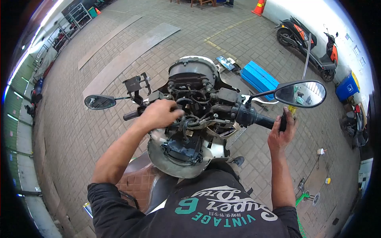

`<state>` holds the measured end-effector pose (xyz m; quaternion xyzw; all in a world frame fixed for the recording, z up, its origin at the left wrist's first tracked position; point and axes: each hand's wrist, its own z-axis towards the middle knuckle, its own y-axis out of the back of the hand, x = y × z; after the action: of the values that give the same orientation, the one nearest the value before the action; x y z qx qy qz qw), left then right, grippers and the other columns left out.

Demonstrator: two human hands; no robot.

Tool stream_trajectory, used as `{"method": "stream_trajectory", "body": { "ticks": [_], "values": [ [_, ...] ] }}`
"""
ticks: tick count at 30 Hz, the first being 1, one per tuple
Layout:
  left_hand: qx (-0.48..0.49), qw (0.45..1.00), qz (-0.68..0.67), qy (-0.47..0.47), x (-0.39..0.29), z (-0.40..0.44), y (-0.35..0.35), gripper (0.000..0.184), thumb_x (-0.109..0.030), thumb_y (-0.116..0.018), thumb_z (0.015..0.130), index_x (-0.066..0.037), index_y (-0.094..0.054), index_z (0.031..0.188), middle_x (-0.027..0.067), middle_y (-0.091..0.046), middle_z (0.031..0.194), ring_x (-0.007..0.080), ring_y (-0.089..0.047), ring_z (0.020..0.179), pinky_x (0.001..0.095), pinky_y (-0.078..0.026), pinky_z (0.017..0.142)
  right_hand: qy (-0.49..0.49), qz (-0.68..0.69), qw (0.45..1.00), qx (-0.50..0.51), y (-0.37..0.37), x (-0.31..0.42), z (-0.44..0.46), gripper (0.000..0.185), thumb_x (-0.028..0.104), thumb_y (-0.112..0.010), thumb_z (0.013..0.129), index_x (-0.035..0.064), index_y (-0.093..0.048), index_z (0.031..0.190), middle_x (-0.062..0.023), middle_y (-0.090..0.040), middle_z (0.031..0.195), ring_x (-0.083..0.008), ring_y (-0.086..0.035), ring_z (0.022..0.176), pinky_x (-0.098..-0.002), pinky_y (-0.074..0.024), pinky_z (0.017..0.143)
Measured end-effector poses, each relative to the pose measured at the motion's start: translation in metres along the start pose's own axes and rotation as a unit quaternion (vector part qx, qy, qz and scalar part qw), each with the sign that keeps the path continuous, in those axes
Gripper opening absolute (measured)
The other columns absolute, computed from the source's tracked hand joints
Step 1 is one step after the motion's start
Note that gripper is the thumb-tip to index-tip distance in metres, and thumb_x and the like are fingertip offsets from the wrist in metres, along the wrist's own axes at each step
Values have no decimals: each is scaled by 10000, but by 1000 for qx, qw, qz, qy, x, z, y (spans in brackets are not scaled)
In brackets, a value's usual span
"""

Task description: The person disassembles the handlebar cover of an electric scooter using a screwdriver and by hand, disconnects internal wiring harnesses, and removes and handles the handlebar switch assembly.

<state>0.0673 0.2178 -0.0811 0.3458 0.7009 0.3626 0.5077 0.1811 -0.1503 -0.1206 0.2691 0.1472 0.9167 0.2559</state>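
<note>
In the head view, a scooter's stripped handlebar stands in front of me, with bare wiring [190, 121] and cables at its centre. My left hand [160, 114] lies over the left side of this handlebar, fingers bent toward the wiring; what the fingertips hold, if anything, is hidden. At the right grip [264, 121], my right hand [282, 129] is wrapped around a long screwdriver [292, 108] with a yellow and black handle. Its metal shaft points up and away, passing behind the right mirror [300, 94]. Below the wiring, an open pale body panel [178, 168] surrounds a black unit [183, 150].
A left mirror [100, 102] and a phone holder [134, 85] stick out at the left. On the brick floor ahead lies a blue toolbox [258, 77]. Orange scooters [309, 43] and a blue bin [347, 86] stand by the right wall. A green coiled hose [302, 198] lies at lower right.
</note>
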Motion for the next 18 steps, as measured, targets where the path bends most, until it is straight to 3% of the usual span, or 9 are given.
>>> {"method": "stream_trajectory", "body": {
  "ticks": [2,3,6,7,8,10,13,18],
  "values": [
    [55,996,74,19,-7,0,-18,414,-381,-634,852,7,-664,997,228,-666,953,381,-641,927,435,-501,824,-5,18,1000,-9,-2,-3,-1,404,-61,-579,850,56,-580,1237,-129,-615,1120,-296,-552,957,-374,-457,825],
    [61,996,63,31,-7,3,-27,379,-337,-651,834,0,-656,1009,229,-653,997,379,-622,975,438,-491,857,-9,17,1000,-3,-2,-4,-3,406,-61,-580,851,55,-577,1240,-130,-615,1122,-298,-552,959,-374,-457,826],
    [-85,993,0,-76,20,7,-35,339,-292,-670,810,7,-656,971,227,-642,989,373,-613,972,432,-485,848,-6,5,1000,2,-2,-7,-5,410,-63,-583,852,49,-567,1246,-134,-614,1123,-298,-552,962,-373,-461,827],
    [-86,992,-40,-83,12,-2,-14,332,-273,-657,808,19,-654,967,222,-642,975,397,-604,945,441,-485,834,2,-2,1000,0,-1,-6,-4,410,-64,-584,852,47,-564,1247,-137,-612,1120,-296,-552,962,-373,-462,824],
    [-93,991,-60,-77,13,-6,2,325,-260,-649,822,30,-647,968,202,-648,922,342,-624,850,409,-490,783,11,-9,1000,-7,-3,-6,-3,410,-64,-585,853,45,-562,1248,-141,-610,1116,-295,-553,961,-373,-463,822],
    [-59,985,-160,22,14,-17,32,299,-238,-646,866,41,-649,974,124,-647,816,217,-604,739,353,-489,711,13,-16,1000,-7,-2,-4,-2,405,-65,-588,854,43,-563,1243,-140,-611,1116,-293,-552,963,-371,-464,823],
    [-59,962,-261,57,11,-34,54,259,-206,-624,920,42,-655,987,35,-620,759,98,-552,704,285,-471,645,11,1,1000,-15,-5,-5,-3,393,-62,-590,859,39,-563,1237,-136,-612,1127,-289,-552,968,-369,-463,831],
    [-85,935,-339,68,21,-34,63,167,-147,-621,936,-4,-644,1019,10,-638,803,73,-587,651,224,-490,590,7,7,1000,-9,-4,-7,-3,385,-59,-588,864,29,-559,1238,-145,-597,1144,-269,-551,956,-356,-467,821]
  ]
}}
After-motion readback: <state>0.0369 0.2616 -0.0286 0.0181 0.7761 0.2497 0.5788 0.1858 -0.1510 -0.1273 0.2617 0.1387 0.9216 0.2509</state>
